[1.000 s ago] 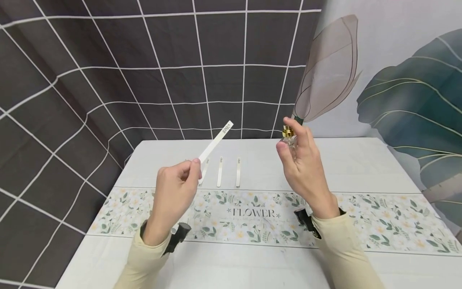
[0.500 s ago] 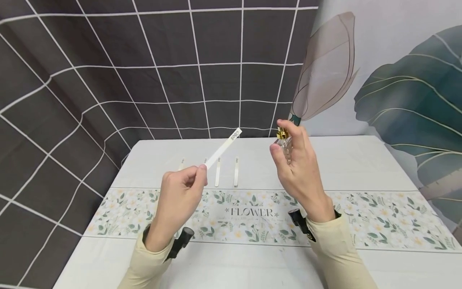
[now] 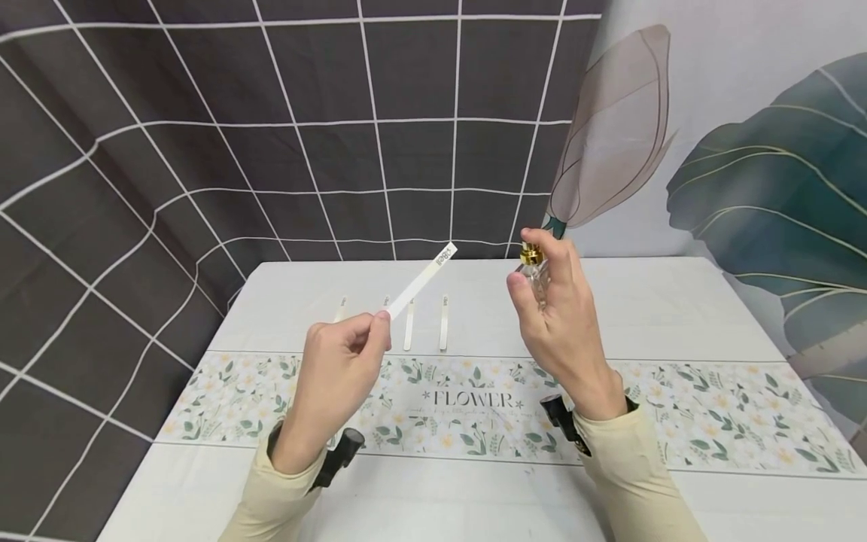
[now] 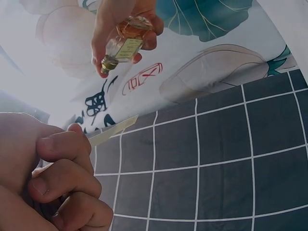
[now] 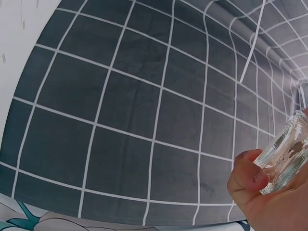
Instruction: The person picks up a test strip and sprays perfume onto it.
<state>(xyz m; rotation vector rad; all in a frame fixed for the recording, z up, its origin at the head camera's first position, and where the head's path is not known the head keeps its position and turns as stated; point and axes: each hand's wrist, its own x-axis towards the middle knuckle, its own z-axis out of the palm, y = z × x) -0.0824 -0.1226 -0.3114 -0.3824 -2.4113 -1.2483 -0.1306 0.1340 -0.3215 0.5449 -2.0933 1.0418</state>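
Note:
My left hand (image 3: pixel 342 369) pinches the lower end of a white perfume test strip (image 3: pixel 423 282) between thumb and index finger. Its printed end slants up to the right, toward the perfume bottle (image 3: pixel 539 284). That clear glass bottle is gripped by my right hand (image 3: pixel 567 324), whose index finger lies on top of the gold sprayer (image 3: pixel 531 256). A gap separates strip and sprayer. Amber liquid and a pale label (image 4: pixel 129 49) show in the left wrist view. In the right wrist view the thumb presses the bottle's glass side (image 5: pixel 286 156).
Several more test strips (image 3: pixel 444 324) lie in a row on the white table behind my left hand. A floral band (image 3: pixel 474 429) lettered FLOWER crosses the cloth. A dark checked curtain (image 3: pixel 305 150) rises behind and at the left, a leaf-patterned one (image 3: pixel 765 188) at the right.
The left hand has shifted slightly right, and the strip now leans lower toward the bottle. The right hand has moved a little left with the bottle, its index finger staying on the sprayer.

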